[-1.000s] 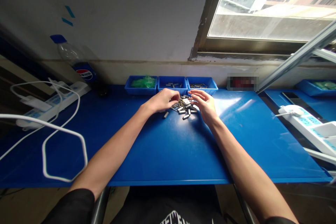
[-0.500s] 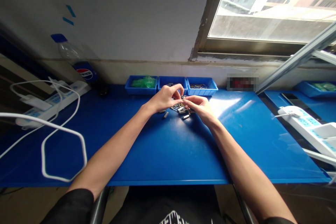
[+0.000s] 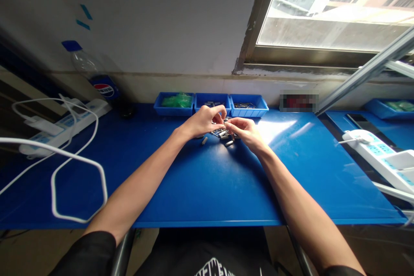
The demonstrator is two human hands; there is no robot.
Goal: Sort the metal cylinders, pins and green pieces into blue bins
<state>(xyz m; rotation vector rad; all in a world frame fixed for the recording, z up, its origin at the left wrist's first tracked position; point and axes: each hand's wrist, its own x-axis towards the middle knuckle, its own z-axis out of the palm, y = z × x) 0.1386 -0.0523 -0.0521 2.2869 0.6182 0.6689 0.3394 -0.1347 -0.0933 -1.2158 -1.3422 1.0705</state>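
Note:
My left hand and my right hand meet fingertip to fingertip over the middle of the blue table. Both are closed in a pinch around something small, mostly covered by the fingers; its kind cannot be made out. Just beneath them lies a pile of small metal pieces, some short and blocky, some thin like pins. One short metal piece sits apart to the left of the pile, and a dark-sided one lies at its front.
Behind my hands stand three blue bins: one with green plastic, one with metal pieces, one with thin pins. At left are a cola bottle, a power strip and a looped white cable. Another power strip lies right.
Both hands stay almost in the same place, still pinched together above the pile. Only the fingertips shift slightly, and the view tilts a little.

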